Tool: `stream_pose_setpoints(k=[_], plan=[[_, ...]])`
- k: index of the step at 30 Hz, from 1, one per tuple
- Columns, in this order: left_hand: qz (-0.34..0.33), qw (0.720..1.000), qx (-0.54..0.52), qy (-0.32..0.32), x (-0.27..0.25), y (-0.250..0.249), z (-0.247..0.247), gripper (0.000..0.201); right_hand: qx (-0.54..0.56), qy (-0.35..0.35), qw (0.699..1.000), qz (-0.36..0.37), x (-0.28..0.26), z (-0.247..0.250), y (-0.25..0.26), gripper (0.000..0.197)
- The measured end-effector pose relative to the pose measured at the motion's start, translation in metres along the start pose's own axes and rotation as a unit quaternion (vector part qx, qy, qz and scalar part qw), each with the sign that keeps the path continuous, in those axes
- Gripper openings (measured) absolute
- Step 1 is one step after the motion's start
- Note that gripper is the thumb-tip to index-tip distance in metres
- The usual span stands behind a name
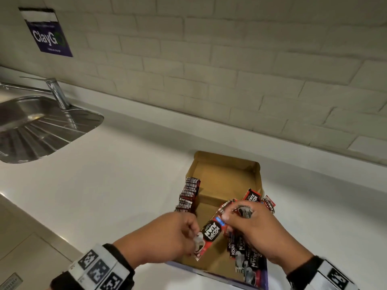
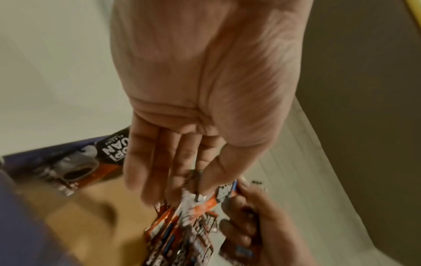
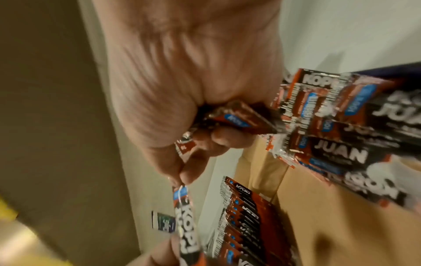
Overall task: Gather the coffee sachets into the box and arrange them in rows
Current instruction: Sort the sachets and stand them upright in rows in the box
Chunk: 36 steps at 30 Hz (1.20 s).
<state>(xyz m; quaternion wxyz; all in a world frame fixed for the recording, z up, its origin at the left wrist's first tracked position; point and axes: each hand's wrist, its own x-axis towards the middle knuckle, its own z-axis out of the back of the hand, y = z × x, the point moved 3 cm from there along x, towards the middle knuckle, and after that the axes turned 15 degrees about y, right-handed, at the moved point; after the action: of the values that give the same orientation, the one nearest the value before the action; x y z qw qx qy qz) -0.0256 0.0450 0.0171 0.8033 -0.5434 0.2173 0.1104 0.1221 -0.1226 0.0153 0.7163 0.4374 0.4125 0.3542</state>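
An open cardboard box (image 1: 227, 178) sits on the white counter. A row of upright red-and-black coffee sachets (image 1: 187, 195) (image 3: 241, 216) lines its left wall. Loose sachets (image 1: 245, 254) (image 3: 341, 144) lie piled at its right near side. One sachet (image 1: 211, 230) (image 3: 187, 216) is held over the box between both hands. My left hand (image 1: 195, 237) (image 2: 196, 194) pinches its near end. My right hand (image 1: 225, 216) (image 3: 182, 180) pinches its far end with thumb and forefinger, while its other fingers curl round a bunch of sachets (image 3: 234, 118).
A steel sink (image 1: 31, 126) with a faucet (image 1: 56, 91) is set into the counter (image 1: 104, 185) at the far left. A tiled wall runs behind the box, with a purple sign (image 1: 48, 36) on it. A counter edge falls away at the lower left.
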Motion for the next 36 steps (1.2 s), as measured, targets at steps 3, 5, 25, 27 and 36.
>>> stream_pose_setpoints(k=[3,5,25,27,36], plan=[[-0.002,0.992,0.085,-0.091,-0.002,-0.007,-0.002,0.021,-0.157,0.051,0.986,0.010,0.006,-0.008,0.009,0.008],[-0.036,0.985,0.094,-0.140,-0.006,-0.018,0.002,0.017,-0.232,0.073,0.970,0.030,0.009,-0.014,0.018,0.007],[-0.011,0.970,-0.020,-0.243,-0.023,0.036,0.038,0.013,-0.341,0.152,0.927,-0.033,0.048,-0.053,-0.013,0.008],[0.017,0.972,0.020,-0.233,-0.022,0.045,0.041,0.011,-0.351,0.169,0.919,-0.061,0.052,-0.059,-0.018,0.012],[0.034,0.970,0.075,-0.230,-0.004,0.052,0.038,0.012,-0.407,0.185,0.884,-0.138,0.074,-0.084,-0.035,0.038]])
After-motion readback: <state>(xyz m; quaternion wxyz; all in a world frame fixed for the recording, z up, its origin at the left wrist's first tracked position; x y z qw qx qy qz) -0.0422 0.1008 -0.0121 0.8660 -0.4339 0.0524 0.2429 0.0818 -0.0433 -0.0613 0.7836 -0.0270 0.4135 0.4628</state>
